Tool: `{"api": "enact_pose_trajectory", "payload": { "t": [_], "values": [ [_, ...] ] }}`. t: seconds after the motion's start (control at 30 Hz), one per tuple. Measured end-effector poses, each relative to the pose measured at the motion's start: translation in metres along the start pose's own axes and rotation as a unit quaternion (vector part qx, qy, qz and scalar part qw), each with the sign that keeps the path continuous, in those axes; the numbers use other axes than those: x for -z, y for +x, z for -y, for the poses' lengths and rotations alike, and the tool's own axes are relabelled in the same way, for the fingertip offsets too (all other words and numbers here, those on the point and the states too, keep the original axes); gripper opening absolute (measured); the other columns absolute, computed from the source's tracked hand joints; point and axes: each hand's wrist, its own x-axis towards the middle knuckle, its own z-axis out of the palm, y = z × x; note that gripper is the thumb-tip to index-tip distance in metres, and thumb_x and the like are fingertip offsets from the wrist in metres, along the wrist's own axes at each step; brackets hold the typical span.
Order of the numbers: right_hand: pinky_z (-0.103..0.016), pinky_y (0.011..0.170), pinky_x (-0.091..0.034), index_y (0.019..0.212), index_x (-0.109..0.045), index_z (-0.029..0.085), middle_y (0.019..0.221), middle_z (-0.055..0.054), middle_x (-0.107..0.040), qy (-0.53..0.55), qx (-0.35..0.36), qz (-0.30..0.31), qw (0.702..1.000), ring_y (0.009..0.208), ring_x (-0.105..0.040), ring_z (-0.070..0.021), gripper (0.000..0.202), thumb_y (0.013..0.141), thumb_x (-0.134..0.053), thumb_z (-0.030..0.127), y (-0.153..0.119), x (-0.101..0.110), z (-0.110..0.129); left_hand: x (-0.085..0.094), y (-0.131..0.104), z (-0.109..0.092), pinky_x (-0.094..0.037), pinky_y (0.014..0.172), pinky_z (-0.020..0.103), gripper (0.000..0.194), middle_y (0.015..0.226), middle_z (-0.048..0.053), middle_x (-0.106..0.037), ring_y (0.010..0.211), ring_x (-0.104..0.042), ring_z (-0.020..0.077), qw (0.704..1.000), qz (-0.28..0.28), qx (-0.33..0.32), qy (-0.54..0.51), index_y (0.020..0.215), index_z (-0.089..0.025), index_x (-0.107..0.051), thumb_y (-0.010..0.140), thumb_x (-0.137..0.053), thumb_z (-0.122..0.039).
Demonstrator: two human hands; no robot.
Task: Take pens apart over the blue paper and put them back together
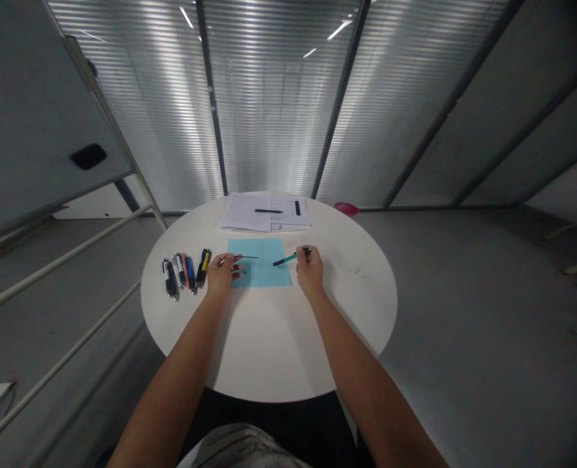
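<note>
My left hand (221,273) pinches a thin dark stick (250,257), which looks like a pen refill and points right over the light-blue sheet (265,278). In my right hand (310,270) is a green and black pen (285,260), its dark end slanting down to the left above the same sheet. The fingers partly hide the pen's other end. Just left of my left hand lies a row of several pens, among them a yellow and black pen (203,266), a blue pen (190,273) and a black and white pen (170,278).
The round white table (273,351) bears a stack of printed papers (246,213) at its far side, with a black pen (268,210) on top. A whiteboard stand (105,110) rises at the left. Behind the table is a blind-covered glass wall (273,117), with a pink object (347,208) near its foot.
</note>
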Motion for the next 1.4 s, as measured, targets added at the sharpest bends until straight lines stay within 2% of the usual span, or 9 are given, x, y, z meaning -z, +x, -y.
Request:
{"api": "enact_pose_trajectory", "payload": {
  "t": [0.07, 0.2, 0.8, 0.97, 1.1, 1.2, 1.4],
  "values": [
    [-0.025, 0.059, -0.040, 0.093, -0.054, 0.020, 0.074, 0.002, -0.054, -0.067, 0.052, 0.015, 0.996, 0.060, -0.047, -0.0107, 0.030, 0.088, -0.049, 0.049, -0.004, 0.000, 0.002, 0.000, 0.001, 0.002, -0.046, 0.043, 0.022, 0.021, 0.092, 0.010, -0.069, 0.055, -0.060, 0.0113, 1.000, 0.006, -0.008, 0.018, 0.086, -0.016, -0.055, 0.075, -0.067, -0.029],
    [-0.026, 0.061, -0.038, 0.094, -0.055, 0.019, 0.073, 0.001, -0.053, -0.132, 0.088, 0.049, 0.986, 0.061, -0.047, -0.0123, 0.029, 0.091, -0.045, 0.047, -0.010, 0.001, 0.006, 0.001, 0.002, 0.006, -0.047, 0.042, 0.023, 0.022, 0.092, 0.011, -0.069, 0.054, -0.060, 0.0114, 0.999, 0.015, -0.016, 0.035, 0.086, -0.016, -0.056, 0.074, -0.067, -0.031],
    [-0.027, 0.063, -0.038, 0.099, -0.053, 0.021, 0.079, -0.001, -0.060, -0.209, 0.100, 0.044, 0.972, 0.066, -0.052, -0.0157, 0.032, 0.093, -0.039, 0.050, -0.013, 0.003, 0.011, 0.002, 0.002, 0.005, -0.046, 0.043, 0.023, 0.017, 0.094, 0.011, -0.070, 0.054, -0.060, 0.0112, 0.998, 0.022, -0.017, 0.051, 0.085, -0.017, -0.057, 0.076, -0.065, -0.028],
    [-0.029, 0.069, -0.042, 0.099, -0.050, 0.020, 0.088, -0.004, -0.058, -0.200, 0.134, 0.022, 0.970, 0.071, -0.054, -0.0157, 0.030, 0.094, -0.039, 0.048, -0.012, 0.004, 0.009, 0.001, 0.000, 0.004, -0.046, 0.044, 0.022, 0.020, 0.093, 0.010, -0.070, 0.054, -0.059, 0.0102, 0.998, 0.025, -0.012, 0.050, 0.084, -0.017, -0.056, 0.074, -0.067, -0.031],
    [-0.029, 0.067, -0.045, 0.100, -0.046, 0.021, 0.088, -0.004, -0.057, -0.153, 0.133, 0.011, 0.979, 0.070, -0.055, -0.0145, 0.027, 0.095, -0.037, 0.045, -0.012, 0.005, 0.010, 0.002, 0.001, 0.006, -0.047, 0.043, 0.022, 0.022, 0.092, 0.011, -0.069, 0.053, -0.059, 0.0106, 0.999, 0.026, -0.010, 0.042, 0.084, -0.017, -0.056, 0.073, -0.068, -0.032],
    [-0.028, 0.065, -0.047, 0.102, -0.043, 0.022, 0.090, -0.003, -0.059, -0.117, 0.121, 0.021, 0.986, 0.070, -0.058, -0.0138, 0.025, 0.096, -0.036, 0.045, -0.015, 0.004, 0.011, 0.002, 0.002, 0.006, -0.047, 0.043, 0.023, 0.022, 0.093, 0.011, -0.069, 0.053, -0.059, 0.0105, 0.999, 0.023, -0.012, 0.045, 0.084, -0.017, -0.056, 0.074, -0.068, -0.032],
    [-0.029, 0.070, -0.052, 0.104, -0.040, 0.022, 0.087, -0.003, -0.061, -0.058, 0.117, 0.051, 0.990, 0.078, -0.062, -0.0140, 0.024, 0.096, -0.035, 0.044, -0.018, -0.001, 0.007, 0.003, 0.002, 0.006, -0.047, 0.042, 0.024, 0.018, 0.094, 0.011, -0.069, 0.053, -0.059, 0.0111, 0.998, 0.023, -0.019, 0.057, 0.084, -0.017, -0.056, 0.076, -0.065, -0.030]
  ]
}}
